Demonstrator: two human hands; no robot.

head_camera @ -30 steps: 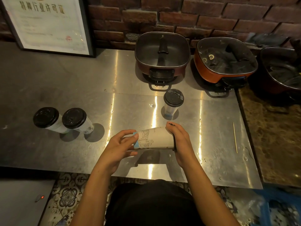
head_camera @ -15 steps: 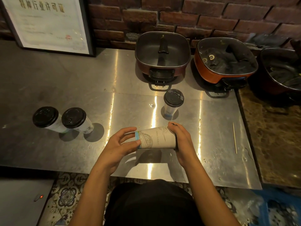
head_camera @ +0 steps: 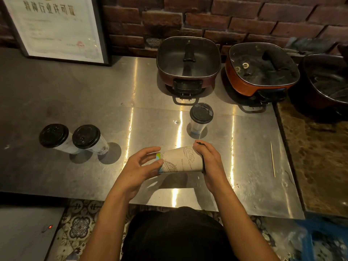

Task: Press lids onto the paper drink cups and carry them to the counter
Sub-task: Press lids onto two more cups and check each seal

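Observation:
I hold a white printed paper cup [head_camera: 180, 161] on its side above the steel table [head_camera: 94, 102]. My left hand [head_camera: 140, 167] grips its blue-banded base. My right hand [head_camera: 209, 162] covers its mouth, where a black lid edge [head_camera: 203, 164] shows under the palm. Three lidded cups stand upright on the table: two side by side at the left [head_camera: 54, 137] [head_camera: 87, 138], one behind my hands [head_camera: 200, 115].
Two lidded electric pots [head_camera: 188, 63] [head_camera: 261, 70] stand at the back against a brick wall, a third dark pot [head_camera: 327, 81] at the far right. A framed certificate [head_camera: 54, 27] leans back left. A thin wooden skewer [head_camera: 272, 159] lies on the right.
The cup has turned about its long axis between my hands, so a different part of its print faces up. The hands stay in much the same place.

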